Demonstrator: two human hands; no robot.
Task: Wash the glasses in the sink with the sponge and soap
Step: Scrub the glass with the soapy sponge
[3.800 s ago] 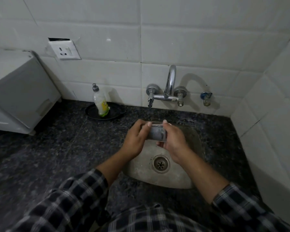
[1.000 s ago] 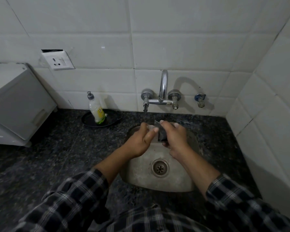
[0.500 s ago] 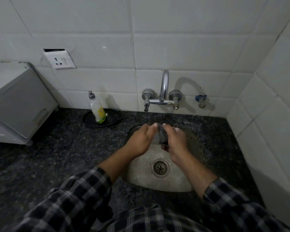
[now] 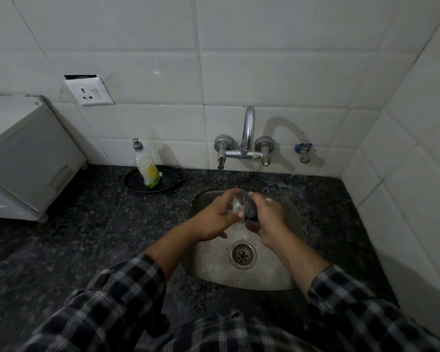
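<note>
Both of my hands are over the back half of the steel sink (image 4: 264,275). My left hand (image 4: 214,219) grips a small clear glass (image 4: 235,205) that has white foam on it and is mostly hidden by my fingers. My right hand (image 4: 267,217) presses a dark sponge (image 4: 250,210) against the glass's right side. The soap bottle (image 4: 148,166), clear with a yellow-green label, stands upright on a black dish (image 4: 168,184) left of the sink.
A chrome tap (image 4: 247,133) juts from the tiled wall just above my hands, with a small valve (image 4: 302,151) to its right. A white appliance (image 4: 23,158) fills the counter's left end. A tiled side wall bounds the dark granite counter (image 4: 87,237) on the right.
The glass lay sideways between both hands 3.8 s ago. My right hand now holds the sponge against the foamy glass, and both hands have shifted slightly within the last second.
</note>
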